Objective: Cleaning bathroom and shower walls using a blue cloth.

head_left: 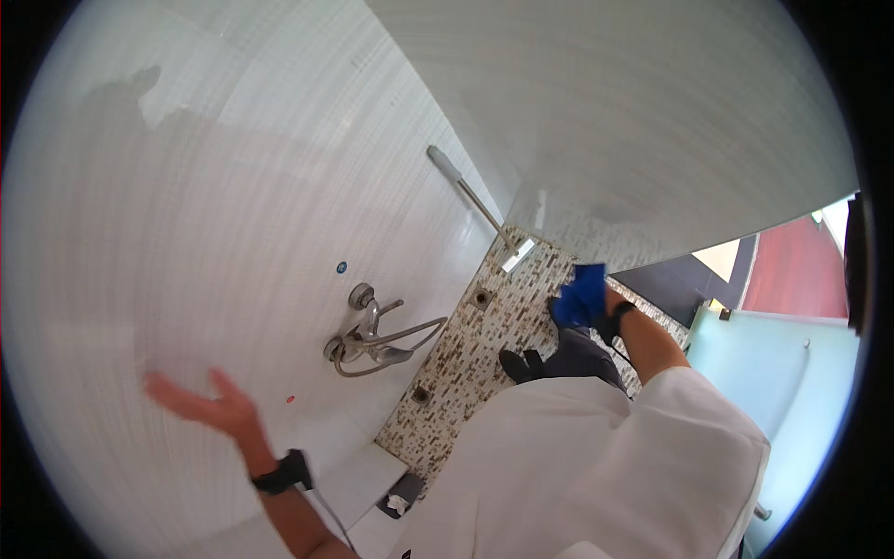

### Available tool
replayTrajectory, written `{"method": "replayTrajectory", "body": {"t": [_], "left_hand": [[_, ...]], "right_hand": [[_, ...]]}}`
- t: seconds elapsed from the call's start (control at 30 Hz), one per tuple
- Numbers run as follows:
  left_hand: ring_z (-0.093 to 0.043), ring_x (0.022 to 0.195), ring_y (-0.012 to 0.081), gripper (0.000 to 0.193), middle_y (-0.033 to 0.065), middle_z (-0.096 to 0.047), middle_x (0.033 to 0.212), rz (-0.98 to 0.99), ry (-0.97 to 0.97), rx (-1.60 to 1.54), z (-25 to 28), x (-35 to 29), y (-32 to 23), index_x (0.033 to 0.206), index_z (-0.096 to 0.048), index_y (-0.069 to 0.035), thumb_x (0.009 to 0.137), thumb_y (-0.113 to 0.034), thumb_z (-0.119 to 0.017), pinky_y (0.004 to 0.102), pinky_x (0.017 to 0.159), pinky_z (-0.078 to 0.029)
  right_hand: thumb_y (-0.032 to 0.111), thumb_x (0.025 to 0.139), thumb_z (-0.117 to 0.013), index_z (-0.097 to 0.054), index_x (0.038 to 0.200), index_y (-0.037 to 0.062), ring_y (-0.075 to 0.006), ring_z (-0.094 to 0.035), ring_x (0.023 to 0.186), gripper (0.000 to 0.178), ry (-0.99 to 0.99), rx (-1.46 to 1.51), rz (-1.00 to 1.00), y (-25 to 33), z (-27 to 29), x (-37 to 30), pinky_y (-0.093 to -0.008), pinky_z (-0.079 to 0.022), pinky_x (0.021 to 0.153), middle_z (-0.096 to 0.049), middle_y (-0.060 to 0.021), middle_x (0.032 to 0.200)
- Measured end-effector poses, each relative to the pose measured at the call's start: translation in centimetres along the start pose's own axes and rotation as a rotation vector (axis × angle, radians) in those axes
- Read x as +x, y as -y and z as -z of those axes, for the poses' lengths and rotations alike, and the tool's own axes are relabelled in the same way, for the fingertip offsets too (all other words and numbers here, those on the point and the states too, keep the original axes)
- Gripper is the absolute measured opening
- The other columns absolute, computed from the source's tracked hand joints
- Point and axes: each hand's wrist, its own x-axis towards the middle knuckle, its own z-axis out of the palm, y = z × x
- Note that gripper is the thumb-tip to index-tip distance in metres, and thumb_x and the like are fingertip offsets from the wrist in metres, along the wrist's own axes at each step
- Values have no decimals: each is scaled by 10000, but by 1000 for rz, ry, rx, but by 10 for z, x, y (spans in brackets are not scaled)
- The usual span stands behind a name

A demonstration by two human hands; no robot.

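My left hand [212, 404] is raised at the pale wall [205, 279], its fingers apart with nothing in them; it is slightly blurred, and I cannot tell whether it touches the wall. A blue cloth [587, 291] hangs from my right hand [611, 300], which is closed on it and mostly hidden behind it, above the mosaic floor. Between my hands, a chrome shower mixer tap [371, 343] with a looped metal hose sticks out of the wall. Each wrist wears a black band with a cable.
A squeegee [481, 207] with a grey handle leans in the corner. Two drains [480, 298] lie in the mosaic floor [466, 349]. A grey bin [402, 494] stands below left. At right are a frosted glass door [782, 382] and a dark threshold [666, 284].
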Motion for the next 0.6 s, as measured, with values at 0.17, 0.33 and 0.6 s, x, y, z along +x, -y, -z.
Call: {"method": "replayTrajectory", "body": {"t": [0.17, 0.33, 0.6], "left_hand": [[-357, 1475, 467, 693, 274, -422, 1558, -78, 250, -654, -88, -34, -186, 1508, -400, 91, 917, -140, -678, 568, 1202, -280], [-422, 1419, 458, 687, 240, -518, 1473, -183, 463, -798, -179, -7, -309, 1451, -468, 63, 835, -93, -730, 556, 1179, -325], [-511, 1299, 311, 301, 124, -648, 1260, -930, 460, -90, -295, 33, -395, 1122, -748, -9, 918, -152, -580, 490, 1147, -344]], "right_hand": [[93, 916, -611, -580, 819, 51, -210, -618, 728, 110, -259, -399, -125, 2, 64, -127, -372, -509, 614, -610, -80, 749], [62, 902, -621, -576, 797, 70, -175, -578, 668, 115, -532, 75, -388, 39, 67, -199, -354, -489, 575, -586, -42, 730], [-5, 863, -601, -557, 756, 68, -154, -543, 594, 136, -629, 362, -383, 26, 62, -227, -353, -466, 510, -569, -24, 710]]}}
